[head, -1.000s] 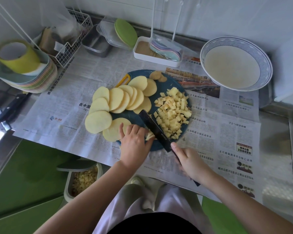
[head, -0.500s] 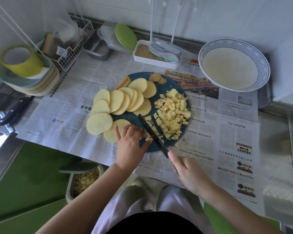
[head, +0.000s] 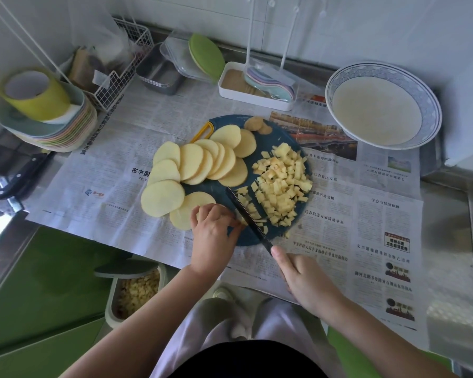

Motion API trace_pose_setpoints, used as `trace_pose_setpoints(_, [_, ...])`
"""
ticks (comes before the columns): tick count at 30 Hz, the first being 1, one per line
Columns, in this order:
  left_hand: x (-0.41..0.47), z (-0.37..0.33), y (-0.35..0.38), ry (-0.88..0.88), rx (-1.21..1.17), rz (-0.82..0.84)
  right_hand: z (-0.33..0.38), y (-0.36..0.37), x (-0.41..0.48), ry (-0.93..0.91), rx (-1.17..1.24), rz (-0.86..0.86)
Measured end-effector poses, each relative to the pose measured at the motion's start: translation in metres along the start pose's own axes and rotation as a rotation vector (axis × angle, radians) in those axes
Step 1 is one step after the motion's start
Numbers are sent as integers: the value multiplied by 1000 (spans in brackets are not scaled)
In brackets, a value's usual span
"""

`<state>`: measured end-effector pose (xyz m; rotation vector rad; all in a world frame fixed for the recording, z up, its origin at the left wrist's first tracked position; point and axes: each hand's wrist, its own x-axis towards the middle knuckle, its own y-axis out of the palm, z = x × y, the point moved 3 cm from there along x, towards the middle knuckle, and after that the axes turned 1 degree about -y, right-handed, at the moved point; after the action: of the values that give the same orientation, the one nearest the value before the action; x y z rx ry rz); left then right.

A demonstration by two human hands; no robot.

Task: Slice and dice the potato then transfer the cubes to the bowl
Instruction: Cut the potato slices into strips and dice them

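Head view: knife [head: 247,217] has cut more cubes [head: 280,186] from slice [head: 237,219] under left hand [head: 213,237].

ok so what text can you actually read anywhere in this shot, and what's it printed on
"在中国": bold headline on the newspaper, cut off at its right end by the potato slices.
"学会与情绪和解": a headline on the newspaper's right side, as far as it can be made out; a character or two is unsure.
Other headlines, body text and the dark advert boxes on the newspaper: too small or blurred to read.
The bowl: pattern only, no lettering visible.
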<state>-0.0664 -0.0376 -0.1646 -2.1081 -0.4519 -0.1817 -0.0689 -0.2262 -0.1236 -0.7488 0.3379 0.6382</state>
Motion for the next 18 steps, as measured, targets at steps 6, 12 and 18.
trace_pose_setpoints(6, [-1, 5, 2, -1, -2, 8, 3, 0, 8, 38, -81, 30])
trace_pose_setpoints(12, [-1, 3, -1, 31, -15, 10, 7, 2, 23, 15, 34, -11])
trace_pose_setpoints(18, [0, 9, -1, 40, -7, 5, -7, -11, 18, 39, 97, 41])
